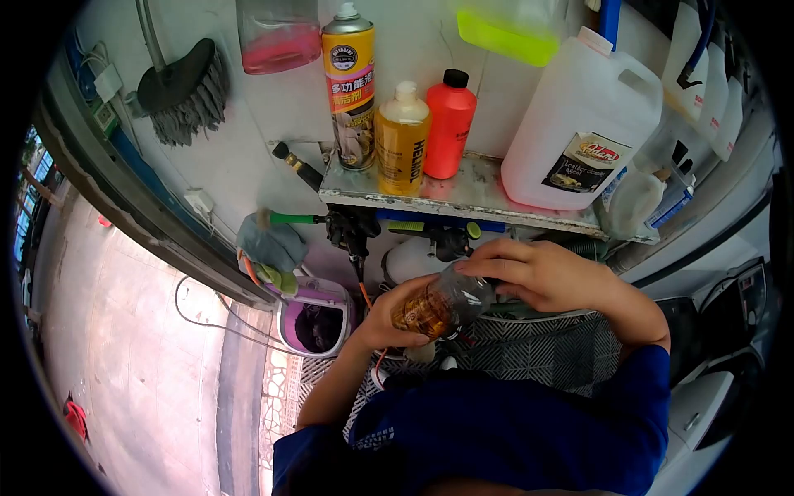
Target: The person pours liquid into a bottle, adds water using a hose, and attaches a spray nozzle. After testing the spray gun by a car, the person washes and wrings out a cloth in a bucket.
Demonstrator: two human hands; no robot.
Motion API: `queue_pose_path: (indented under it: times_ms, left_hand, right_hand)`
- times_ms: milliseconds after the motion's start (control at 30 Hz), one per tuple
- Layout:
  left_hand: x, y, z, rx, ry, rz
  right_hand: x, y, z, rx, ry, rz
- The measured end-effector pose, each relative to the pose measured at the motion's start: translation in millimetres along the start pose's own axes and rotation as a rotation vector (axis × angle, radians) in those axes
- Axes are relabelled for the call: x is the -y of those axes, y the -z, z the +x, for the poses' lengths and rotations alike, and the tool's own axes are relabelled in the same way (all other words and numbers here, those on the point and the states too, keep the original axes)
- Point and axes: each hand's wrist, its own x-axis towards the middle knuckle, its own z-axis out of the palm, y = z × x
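Transparent bottle point(465, 299): smooth, glossy, apparently plastic. White jug point(529, 136): translucent plastic, satin surface, with a glossy label point(590, 163). Spray can point(351, 107): metal, glossy printed finish. Yellow bottle point(399, 136) and red bottle point(451, 132): smooth plastic, with some sheen. Shelf point(488, 180): worn, rough, stained surface. Brush point(178, 83): matt dark head, coarse fibres. Grey rag point(273, 241): matt, creased cloth. Bucket point(287, 324): smooth plastic. Blue shirt point(529, 422): matt cloth.

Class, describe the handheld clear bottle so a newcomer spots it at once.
Find the wall shelf. Below it in the picture, the left hand grips a clear bottle with amber contents, the right hand at its top. Its slant sets it apart from the shelf's upright bottles.
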Motion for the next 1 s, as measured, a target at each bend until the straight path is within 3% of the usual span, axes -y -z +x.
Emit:
queue_pose_path:
  times_ms: [100, 167, 300, 367, 500, 733, 800, 833, 900, 1000]
  left_hand:
    - [2.0, 3.6, 3.6, 0.066, -0.009, 0.055]
    - [5.6, 5.9, 4.6, 0.039, 0.002, -0.129]
    - [11.5, 15.6, 10.3, 0.134, 0.001, -0.223]
    - [7.6, 15.8, 15.6, 0.128, 0.063, -0.197]
    - [19.7, 16.9, 19.6, 0.258, 0.003, -0.465]
    - [6.6, 4.7, 19.8, 0.182, -0.098, -0.24]
    - [1.7, 8.4, 23.5, 0.034, -0.247, 0.351]
    - [5.1, 11.4, 24.3, 0.049, -0.25, 0.346]
    - [24.0, 23.8, 23.1, -0.349, -0.342, 0.214]
    - [66.3, 73.7, 1.4, -0.988, -0.222, -0.084]
  right_hand:
    - [11.3, 12.7, 4.6, 0.183, -0.192, -0.087]
    - [14.4, 15.1, 10.2, -0.074, 0.103, -0.092]
    - [2.2, 9.4, 3.4, 0.038, 0.107, -0.071]
    - [6.8, 16.0, 3.8, 0.052, -0.015, -0.188]
    - [15.5, 16.2, 12.7, 0.09, -0.023, 0.063]
    - [7.8, 8.8, 16.3, 0.004, -0.084, 0.166]
    - [11.7, 15.2, 21.2, -0.076, -0.094, 0.023]
    - [15.0, 22.3, 23.5, -0.082, -0.107, 0.016]
    - [21.3, 42.2, 28.7, -0.225, -0.29, -0.204]
    - [13.5, 60.0, 34.4, -0.372, -0.385, -0.374]
